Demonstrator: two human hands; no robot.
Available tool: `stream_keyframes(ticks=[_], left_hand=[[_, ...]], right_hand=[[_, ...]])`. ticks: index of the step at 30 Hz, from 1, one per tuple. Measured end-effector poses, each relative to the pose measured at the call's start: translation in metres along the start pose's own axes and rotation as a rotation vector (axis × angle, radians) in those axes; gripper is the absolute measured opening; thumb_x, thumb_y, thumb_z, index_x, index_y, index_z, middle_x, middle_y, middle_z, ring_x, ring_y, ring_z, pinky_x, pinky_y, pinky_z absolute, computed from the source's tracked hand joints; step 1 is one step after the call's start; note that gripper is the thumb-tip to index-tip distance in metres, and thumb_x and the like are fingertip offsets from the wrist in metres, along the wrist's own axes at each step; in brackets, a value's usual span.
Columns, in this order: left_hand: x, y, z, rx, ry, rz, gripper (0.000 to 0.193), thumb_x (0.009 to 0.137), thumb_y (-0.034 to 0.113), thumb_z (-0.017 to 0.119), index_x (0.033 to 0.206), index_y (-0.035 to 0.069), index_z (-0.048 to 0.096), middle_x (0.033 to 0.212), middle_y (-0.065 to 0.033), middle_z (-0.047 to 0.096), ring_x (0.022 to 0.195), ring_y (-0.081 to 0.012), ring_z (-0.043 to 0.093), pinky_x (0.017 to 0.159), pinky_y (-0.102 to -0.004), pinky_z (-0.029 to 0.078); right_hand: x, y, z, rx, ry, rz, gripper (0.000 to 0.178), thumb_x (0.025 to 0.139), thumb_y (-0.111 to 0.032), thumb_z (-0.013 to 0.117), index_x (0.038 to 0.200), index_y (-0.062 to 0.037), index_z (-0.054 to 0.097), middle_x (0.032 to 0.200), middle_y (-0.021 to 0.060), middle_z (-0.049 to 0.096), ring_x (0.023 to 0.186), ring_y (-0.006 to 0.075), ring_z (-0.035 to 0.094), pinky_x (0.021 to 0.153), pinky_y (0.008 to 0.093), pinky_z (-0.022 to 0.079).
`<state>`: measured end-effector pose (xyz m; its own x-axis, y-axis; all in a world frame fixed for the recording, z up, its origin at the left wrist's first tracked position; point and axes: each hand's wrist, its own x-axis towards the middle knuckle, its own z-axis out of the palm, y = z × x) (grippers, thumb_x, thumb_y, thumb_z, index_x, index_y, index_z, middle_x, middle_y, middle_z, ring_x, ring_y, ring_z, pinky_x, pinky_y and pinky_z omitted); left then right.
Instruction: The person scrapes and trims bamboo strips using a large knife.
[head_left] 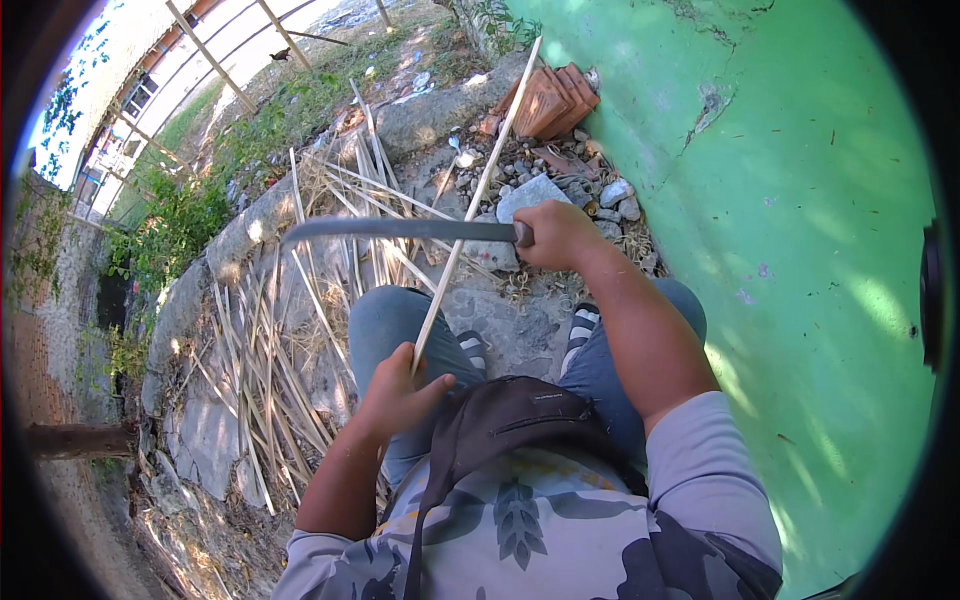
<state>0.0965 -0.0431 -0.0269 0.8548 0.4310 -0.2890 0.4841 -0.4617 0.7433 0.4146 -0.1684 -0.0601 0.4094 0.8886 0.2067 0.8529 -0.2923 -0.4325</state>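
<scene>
My right hand [555,236] is closed round the handle of a machete [400,229], whose long dark blade points left. Between the fingers of my left hand [402,398], close to my left knee, is the lower end of a long pale bamboo strip [489,172]. That strip slants up and away to the right, past the stones. In the picture the blade crosses it near its middle; whether they touch I cannot tell. The left thumb stands out to the side.
Many loose bamboo strips [262,370] lie in a pile on the left. Ahead are rubble, a pale stone block [533,197] and stacked clay tiles [548,101]. A green wall [800,260] rises close on my right. A low stone edge [180,320] runs along the left.
</scene>
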Motion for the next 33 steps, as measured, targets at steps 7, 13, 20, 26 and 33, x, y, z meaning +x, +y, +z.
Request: stream_keyframes(ticks=[7, 13, 20, 26, 33], left_hand=[[0.025, -0.009, 0.008, -0.279, -0.095, -0.046, 0.043, 0.088, 0.031, 0.081, 0.089, 0.008, 0.044, 0.076, 0.0047, 0.039, 0.069, -0.0074, 0.036, 0.058, -0.0268, 0.034], [0.049, -0.013, 0.024, -0.188, 0.011, -0.039, 0.044, 0.086, 0.031, 0.083, 0.087, 0.008, 0.045, 0.076, 0.0039, 0.040, 0.070, -0.0088, 0.038, 0.058, -0.0276, 0.035], [0.057, -0.018, 0.029, -0.181, 0.032, -0.065, 0.044, 0.084, 0.030, 0.083, 0.085, 0.006, 0.046, 0.072, -0.0001, 0.044, 0.067, -0.0119, 0.040, 0.059, -0.0324, 0.039], [0.052, -0.015, 0.035, -0.028, 0.073, -0.054, 0.037, 0.087, 0.025, 0.078, 0.086, 0.002, 0.050, 0.073, -0.0110, 0.054, 0.066, -0.0219, 0.051, 0.062, -0.0387, 0.044], [0.059, -0.028, 0.045, 0.010, 0.134, -0.014, 0.028, 0.090, 0.019, 0.072, 0.089, -0.001, 0.053, 0.078, -0.0215, 0.063, 0.072, -0.0365, 0.064, 0.068, -0.0442, 0.048]], right_hand=[[0.000, -0.009, -0.003, 0.097, 0.015, 0.131, 0.021, 0.079, -0.026, 0.069, 0.094, -0.0128, 0.072, 0.085, 0.0143, 0.072, 0.084, 0.0357, 0.071, 0.076, 0.0477, 0.056], [-0.003, -0.051, -0.006, -0.130, -0.366, -0.032, 0.018, 0.076, -0.027, 0.070, 0.091, -0.0168, 0.072, 0.087, 0.0105, 0.074, 0.088, 0.0333, 0.072, 0.077, 0.0474, 0.056], [0.002, -0.019, 0.014, 0.048, -0.253, 0.157, 0.020, 0.075, -0.025, 0.071, 0.093, -0.0172, 0.073, 0.090, 0.0111, 0.074, 0.090, 0.0335, 0.071, 0.079, 0.0463, 0.056], [-0.002, -0.048, 0.011, -0.151, -0.460, 0.057, 0.022, 0.074, -0.025, 0.072, 0.094, -0.0157, 0.073, 0.094, 0.0126, 0.074, 0.091, 0.0339, 0.071, 0.082, 0.0459, 0.056], [0.002, -0.036, 0.023, -0.067, -0.488, 0.127, 0.024, 0.074, -0.024, 0.070, 0.096, -0.0164, 0.074, 0.094, 0.0115, 0.074, 0.090, 0.0338, 0.071, 0.080, 0.0461, 0.057]])
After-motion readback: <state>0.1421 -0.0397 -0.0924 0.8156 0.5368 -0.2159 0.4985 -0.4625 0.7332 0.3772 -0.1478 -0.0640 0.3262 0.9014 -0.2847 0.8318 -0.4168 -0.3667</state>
